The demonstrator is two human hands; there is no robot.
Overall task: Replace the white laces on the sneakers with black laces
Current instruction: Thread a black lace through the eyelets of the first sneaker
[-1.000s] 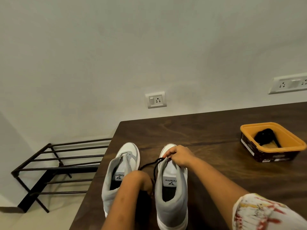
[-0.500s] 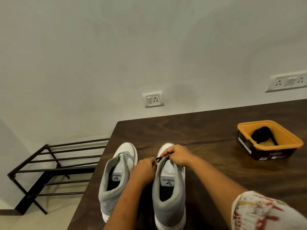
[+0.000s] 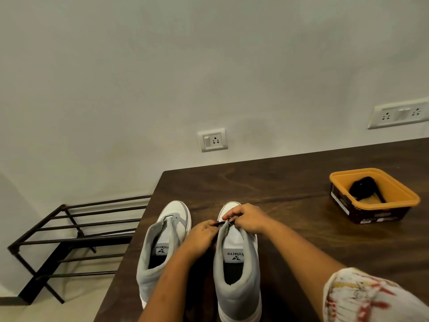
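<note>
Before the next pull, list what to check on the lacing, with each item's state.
1. Grip of the left hand on the black lace: ok, pinched.
2. Grip of the right hand on the lace at the sneaker: ok.
3. Lace tip through the eyelet: cannot tell, fingers hide it.
4. That sneaker upright on the table: ok.
5. The other sneaker laced: not ok, no lace shows.
6. A dark bundle ready in the orange tub: ok.
</note>
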